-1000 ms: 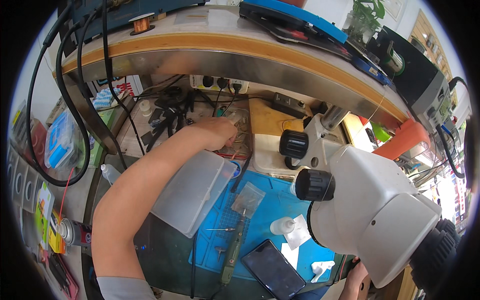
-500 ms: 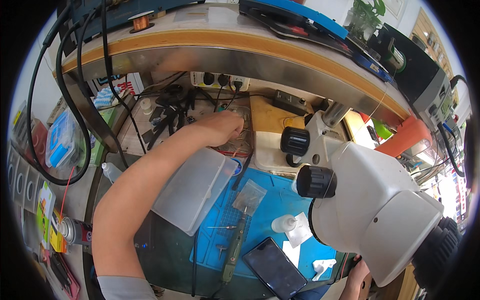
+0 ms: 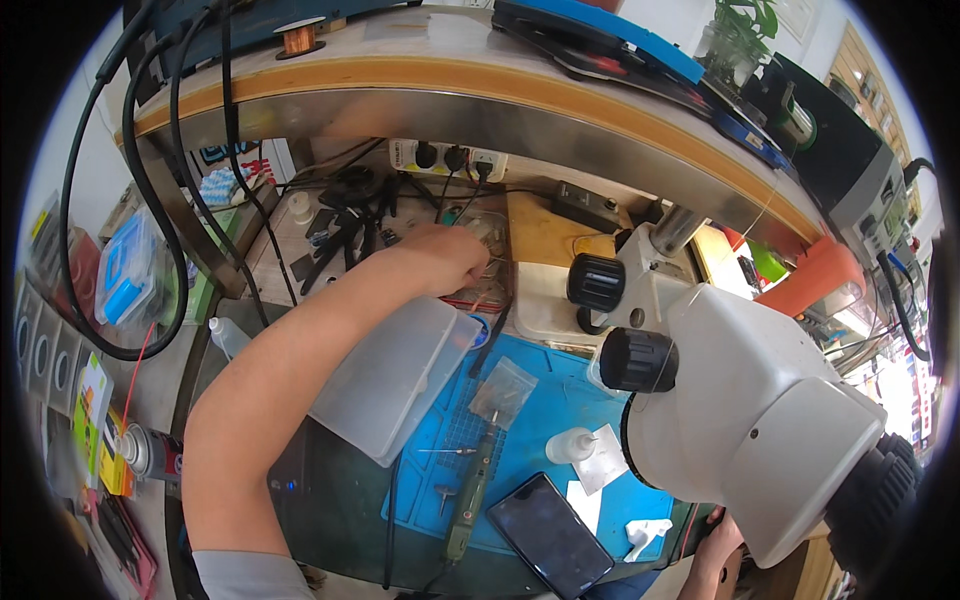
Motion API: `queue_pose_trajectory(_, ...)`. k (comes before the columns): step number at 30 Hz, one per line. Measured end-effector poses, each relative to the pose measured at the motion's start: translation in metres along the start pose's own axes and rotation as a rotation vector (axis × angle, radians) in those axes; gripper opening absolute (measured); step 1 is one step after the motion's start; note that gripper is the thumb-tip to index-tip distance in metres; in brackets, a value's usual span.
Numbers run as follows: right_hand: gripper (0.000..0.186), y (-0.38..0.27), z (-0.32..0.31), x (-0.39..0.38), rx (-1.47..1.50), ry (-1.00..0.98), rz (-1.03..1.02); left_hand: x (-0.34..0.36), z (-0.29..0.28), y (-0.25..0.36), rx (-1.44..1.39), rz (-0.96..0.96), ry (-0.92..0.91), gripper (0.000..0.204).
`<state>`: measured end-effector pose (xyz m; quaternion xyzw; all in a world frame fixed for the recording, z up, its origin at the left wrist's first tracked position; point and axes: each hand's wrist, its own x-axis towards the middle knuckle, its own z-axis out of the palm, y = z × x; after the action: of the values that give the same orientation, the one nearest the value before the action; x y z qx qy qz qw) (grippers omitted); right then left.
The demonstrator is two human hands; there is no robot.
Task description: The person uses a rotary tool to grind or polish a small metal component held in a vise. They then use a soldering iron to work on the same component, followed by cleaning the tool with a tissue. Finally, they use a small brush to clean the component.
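Note:
My left hand reaches across the bench to a shallow tray of small loose parts near the back. Its fingers are curled down into the tray, and whatever they pinch is hidden. Beneath my forearm lies a translucent plastic box, its lid down. My right hand rests low at the right edge of the bench, partly behind the white microscope; its fingers are mostly hidden. On the blue work mat lie a green rotary tool, a small clear bag and a dark-screened phone.
The microscope overhangs the mat's right side. A white bottle stands beside a paper piece. A shelf spans the back, with black cables hanging at left. A spray can lies at far left.
The view has shifted slightly. My left hand stays at the parts tray with its fingers a little lower and more curled. My right hand has barely moved.

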<state>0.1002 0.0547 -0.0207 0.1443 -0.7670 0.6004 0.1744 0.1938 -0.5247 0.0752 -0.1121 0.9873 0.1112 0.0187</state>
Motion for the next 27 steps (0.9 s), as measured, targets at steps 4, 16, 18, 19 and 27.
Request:
queue_pose_trajectory(4,0.014,-0.004,0.004,0.003,0.030,-0.010,-0.008,0.000,0.000,0.000,0.057,-0.003,-0.036,0.013)
queue_pose_trajectory(16,0.015,-0.034,0.021,-0.003,0.071,-0.055,-0.053,0.000,-0.008,0.010,0.293,0.040,-0.134,0.024)
queue_pose_trajectory(18,0.016,-0.038,0.021,-0.004,0.089,-0.064,-0.043,0.000,-0.007,0.010,0.296,0.055,-0.124,0.024)
queue_pose_trajectory(19,0.016,-0.037,0.020,-0.004,0.105,-0.069,-0.027,0.000,-0.008,0.010,0.294,0.055,-0.121,0.024)
queue_pose_trajectory(27,0.015,-0.032,0.024,-0.006,0.107,0.000,-0.026,0.001,-0.016,0.016,0.245,0.026,-0.135,0.021)
